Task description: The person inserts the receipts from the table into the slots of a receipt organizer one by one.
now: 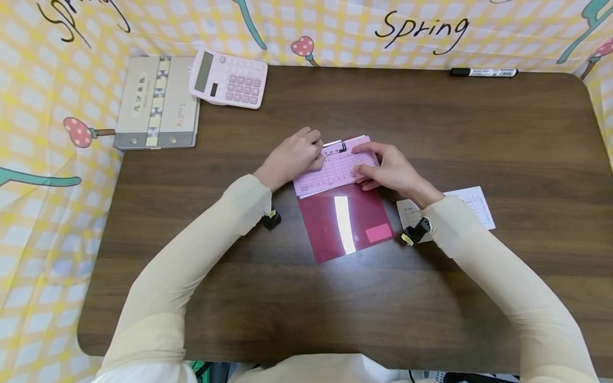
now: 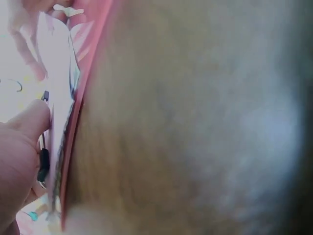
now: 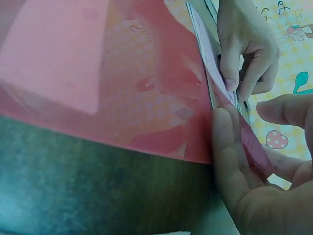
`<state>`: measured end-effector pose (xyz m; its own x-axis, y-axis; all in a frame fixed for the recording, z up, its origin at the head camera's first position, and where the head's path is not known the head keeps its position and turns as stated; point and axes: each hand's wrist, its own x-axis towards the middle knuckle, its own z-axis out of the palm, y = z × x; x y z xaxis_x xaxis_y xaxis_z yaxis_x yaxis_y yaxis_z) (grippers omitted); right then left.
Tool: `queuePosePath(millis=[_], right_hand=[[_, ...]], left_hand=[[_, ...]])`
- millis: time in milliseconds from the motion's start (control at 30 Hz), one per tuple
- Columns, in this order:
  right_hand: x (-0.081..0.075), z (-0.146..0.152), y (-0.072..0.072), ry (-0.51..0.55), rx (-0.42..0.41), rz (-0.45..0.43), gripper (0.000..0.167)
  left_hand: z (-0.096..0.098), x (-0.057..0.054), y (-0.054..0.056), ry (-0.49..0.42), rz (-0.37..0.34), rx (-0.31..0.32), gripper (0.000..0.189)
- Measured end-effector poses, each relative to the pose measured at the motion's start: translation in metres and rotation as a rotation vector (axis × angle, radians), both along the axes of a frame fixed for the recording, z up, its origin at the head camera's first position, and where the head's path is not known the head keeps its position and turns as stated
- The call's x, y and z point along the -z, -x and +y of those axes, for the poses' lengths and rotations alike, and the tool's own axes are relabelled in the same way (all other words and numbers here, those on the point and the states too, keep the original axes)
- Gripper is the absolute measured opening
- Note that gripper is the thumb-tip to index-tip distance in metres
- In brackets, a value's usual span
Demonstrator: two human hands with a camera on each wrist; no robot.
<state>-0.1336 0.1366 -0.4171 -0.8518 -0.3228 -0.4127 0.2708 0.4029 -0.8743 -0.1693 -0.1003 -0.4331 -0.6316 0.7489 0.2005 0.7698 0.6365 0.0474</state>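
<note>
A translucent red clip folder (image 1: pixel 318 226) lies tilted on the table before me, with a pink label at its lower right. Across its top part rests a stack of pink printed slips (image 1: pixel 325 178), under a metal clip (image 1: pixel 342 147) with black tips. My left hand (image 1: pixel 294 157) has its fingers curled at the clip; in the left wrist view its thumb (image 2: pixel 34 117) presses there. At the stack's right edge, my right hand (image 1: pixel 395 173) holds the slips, thumb on top and some fingers beneath. The right wrist view shows these fingers (image 3: pixel 230 156) against the folder's edge.
Partly under my right wrist lies a white printed slip (image 1: pixel 474 205). A pink calculator (image 1: pixel 239 80) overlaps a grey notebook (image 1: pixel 139 117) at the back left. Toward the back right is a black-capped marker (image 1: pixel 493 72). Yellow checked cloth (image 1: pixel 335 32) stands behind the table.
</note>
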Motion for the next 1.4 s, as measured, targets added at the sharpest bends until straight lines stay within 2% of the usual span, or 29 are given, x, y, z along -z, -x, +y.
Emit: queuePosePath(millis=[133, 267, 400, 533, 700, 900, 1067, 1267, 1400], right_hand=[[0.001, 0.004, -0.003, 0.054, 0.014, 0.015, 0.045], [0.002, 0.010, -0.007, 0.083, 0.037, 0.020, 0.045], [0.001, 0.019, -0.012, 0.064, 0.032, 0.036, 0.046], [0.000, 0.029, -0.021, 0.019, 0.027, 0.055, 0.049], [-0.007, 0.047, -0.039, -0.004, 0.031, 0.081, 0.053], [-0.019, 0.083, -0.071, -0.062, 0.064, 0.166, 0.055], [-0.027, 0.121, -0.099, -0.188, 0.107, 0.297, 0.060], [-0.029, 0.153, -0.126, -0.572, 0.145, 0.414, 0.070], [-0.023, 0.157, -0.135, -0.740, 0.188, 0.400, 0.084]], left_hand=[[-0.002, 0.002, 0.000, -0.055, -0.068, -0.024, 0.025], [-0.002, -0.001, 0.000, -0.062, -0.110, -0.039, 0.025], [-0.001, -0.004, -0.001, -0.039, -0.130, -0.053, 0.025], [-0.003, -0.001, -0.002, -0.043, -0.126, -0.053, 0.028], [-0.004, 0.003, -0.001, -0.065, -0.116, -0.053, 0.026], [-0.003, 0.001, -0.001, -0.074, -0.113, -0.048, 0.025], [-0.002, -0.001, 0.000, -0.085, -0.114, -0.043, 0.026], [-0.002, -0.001, 0.000, -0.075, -0.133, -0.056, 0.028], [-0.002, -0.001, -0.001, -0.078, -0.138, -0.060, 0.027]])
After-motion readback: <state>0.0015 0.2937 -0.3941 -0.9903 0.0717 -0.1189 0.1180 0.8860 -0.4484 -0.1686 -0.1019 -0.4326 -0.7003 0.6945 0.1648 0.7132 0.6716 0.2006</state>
